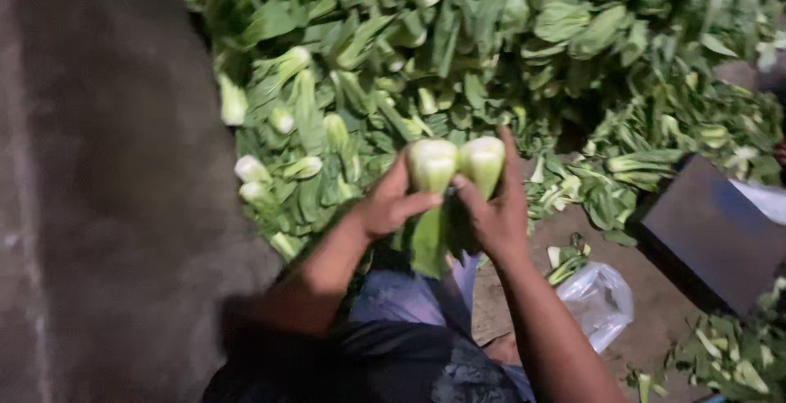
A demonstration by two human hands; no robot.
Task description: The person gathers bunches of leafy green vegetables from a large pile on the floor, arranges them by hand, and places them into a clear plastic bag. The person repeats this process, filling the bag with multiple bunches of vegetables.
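Had two bok choy heads (pixel 455 165) up in front of me, pale stem ends up, side by side & touching. My left hand (pixel 391 203) gripped the left one, right hand (pixel 494 210) wrapped round the other, leaves hanging down btw my wrists. Big bok choy pile (pixel 458 51) on the ground right behind, clear plastic bag (pixel 600 301) by my right forearm, dark box (pixel 716 235) further right.

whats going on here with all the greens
A person holds two heads of bok choy side by side, pale stem ends up, the left hand on one and the right hand on the other. Beyond the hands lies a big heap of bok choy on the ground. A clear plastic bag and a dark flat board lie to the right.
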